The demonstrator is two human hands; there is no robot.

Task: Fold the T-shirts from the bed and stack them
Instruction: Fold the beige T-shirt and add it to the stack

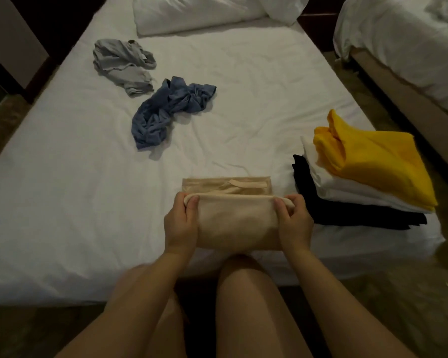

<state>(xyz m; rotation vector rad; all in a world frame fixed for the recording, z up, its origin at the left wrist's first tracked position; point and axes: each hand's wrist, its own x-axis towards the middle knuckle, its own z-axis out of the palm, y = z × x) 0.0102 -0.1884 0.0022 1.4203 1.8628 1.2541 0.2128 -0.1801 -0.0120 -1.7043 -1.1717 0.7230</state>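
My left hand point(180, 223) and right hand point(294, 223) hold the beige T-shirt point(237, 223) at the near edge of the bed point(62, 202), directly above my knees. Each hand grips one side edge of the shirt, fingers point(192, 204) curled round the fold, thumbs on top. The near part of the shirt is raised between my hands. The far part, with the collar band visible, lies flat on the sheet.

To my right, near the right edge of the bed, stands the stack: a black T-shirt point(352, 215) at the bottom, a white T-shirt point(347, 188) on it and a yellow T-shirt point(373, 161) on top.

Farther up the bed, left of centre, a blue T-shirt point(166, 109) lies crumpled. Just beyond it lies a grey T-shirt point(124, 65), also crumpled. White pillows point(192, 11) rest at the head of the bed.
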